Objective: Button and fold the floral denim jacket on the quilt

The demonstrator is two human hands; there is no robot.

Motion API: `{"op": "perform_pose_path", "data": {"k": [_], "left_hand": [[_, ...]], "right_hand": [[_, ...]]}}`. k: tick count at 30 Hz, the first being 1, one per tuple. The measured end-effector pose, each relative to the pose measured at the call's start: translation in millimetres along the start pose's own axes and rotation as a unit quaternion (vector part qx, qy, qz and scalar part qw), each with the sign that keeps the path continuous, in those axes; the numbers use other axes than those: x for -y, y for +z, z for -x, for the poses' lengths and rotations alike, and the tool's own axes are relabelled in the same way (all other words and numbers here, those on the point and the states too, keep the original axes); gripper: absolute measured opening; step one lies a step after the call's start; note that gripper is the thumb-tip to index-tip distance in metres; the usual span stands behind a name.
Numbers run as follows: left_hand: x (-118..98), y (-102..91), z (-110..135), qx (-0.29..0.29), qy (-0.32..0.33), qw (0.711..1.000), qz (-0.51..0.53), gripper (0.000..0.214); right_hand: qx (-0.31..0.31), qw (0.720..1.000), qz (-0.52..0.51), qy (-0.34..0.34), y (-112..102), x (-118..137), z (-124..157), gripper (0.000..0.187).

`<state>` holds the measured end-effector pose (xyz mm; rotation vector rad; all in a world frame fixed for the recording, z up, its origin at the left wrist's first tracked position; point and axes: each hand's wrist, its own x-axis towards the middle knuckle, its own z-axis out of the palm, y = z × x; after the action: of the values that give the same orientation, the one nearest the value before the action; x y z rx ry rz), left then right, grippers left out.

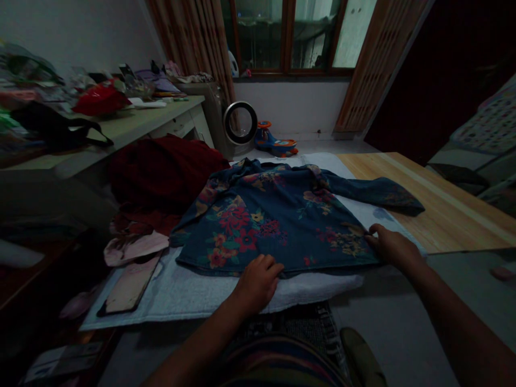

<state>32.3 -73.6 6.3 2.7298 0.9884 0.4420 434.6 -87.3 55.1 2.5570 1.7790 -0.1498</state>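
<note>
A dark blue floral long-sleeved shirt (282,215) lies spread on a table, its hem towards me and its collar at the far side. One sleeve stretches out to the right; the other is partly tucked along the left side. My left hand (260,279) is closed at the middle of the hem, its fingers curled over the edge. At the right side seam near the bottom corner, my right hand (391,244) pinches the fabric between thumb and fingers. Under the shirt is a pale cloth (181,295).
A phone-like flat object (131,285) and a pink cloth (137,247) lie at the left. Behind them is a dark red cloth heap (165,166). Bare wooden tabletop (439,204) shows at right. A cluttered desk (141,126), a front-loading washer (239,122) and a ride-on toy (276,142) stand beyond.
</note>
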Motion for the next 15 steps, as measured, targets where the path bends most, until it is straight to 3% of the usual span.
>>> {"op": "perform_pose_path", "data": {"k": [2,4,6,8,10,12,15], "left_hand": [[1,-4.3,1,0.011,-0.004,0.999,0.05,0.035],[1,-7.2,4,0.013,-0.001,0.996,0.09,0.037],[3,-9.8,9,0.004,-0.001,0.993,0.122,0.04],[9,-14.5,14,-0.044,-0.033,0.991,0.118,0.036],[25,-23.5,21,-0.122,-0.11,0.984,0.062,0.031],[51,-37.6,32,-0.193,-0.213,0.957,-0.022,0.03],[98,-63.9,54,-0.22,-0.348,0.906,-0.096,0.037]], "right_hand": [[-0.064,0.996,0.061,-0.014,-5,16,5,0.039],[-0.134,0.986,0.068,-0.071,-9,45,10,0.042],[-0.155,0.978,0.0,-0.137,-10,85,14,0.042],[-0.131,0.96,-0.082,-0.233,-3,129,19,0.036],[-0.103,0.939,-0.132,-0.301,12,170,25,0.03],[-0.099,0.923,-0.159,-0.336,30,202,32,0.028],[-0.106,0.909,-0.176,-0.363,55,227,38,0.033]]}}
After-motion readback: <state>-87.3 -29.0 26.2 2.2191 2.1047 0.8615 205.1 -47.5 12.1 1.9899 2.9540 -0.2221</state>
